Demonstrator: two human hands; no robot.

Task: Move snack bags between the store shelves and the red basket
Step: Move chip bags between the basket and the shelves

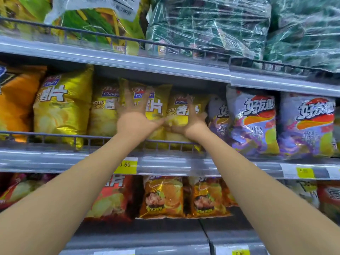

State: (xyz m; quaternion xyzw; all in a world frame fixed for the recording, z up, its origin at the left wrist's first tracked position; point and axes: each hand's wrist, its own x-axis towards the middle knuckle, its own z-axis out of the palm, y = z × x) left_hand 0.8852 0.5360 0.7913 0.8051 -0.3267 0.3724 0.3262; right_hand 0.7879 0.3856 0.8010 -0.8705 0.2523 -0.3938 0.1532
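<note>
Hands first: your left hand (135,116) lies with its fingers spread wide across the front of a yellow chip bag (156,107), and your right hand (191,119) is splayed the same way on the neighbouring yellow bag (177,112), thumbs nearly meeting low between them. Neither hand looks curled round anything, though blur softens the fingertips. You seem to be pressing both bags at once, either to seat them upright behind the wire rail (88,139) or to gather them before lifting; which one cannot be told. Both bags stand on the middle shelf (165,163), leaning a little, in a row of like yellow bags, with an orange bag (16,100) to the left and purple bags (253,122) to the right. The rail keeps the row from sliding forward, so anything leaving must be lifted over it. A yellow price tag (127,165) sits on the shelf edge, film-wrapped green packs (207,24) fill the shelf above, and orange bags (163,196) the one below. The red basket is not in view
</note>
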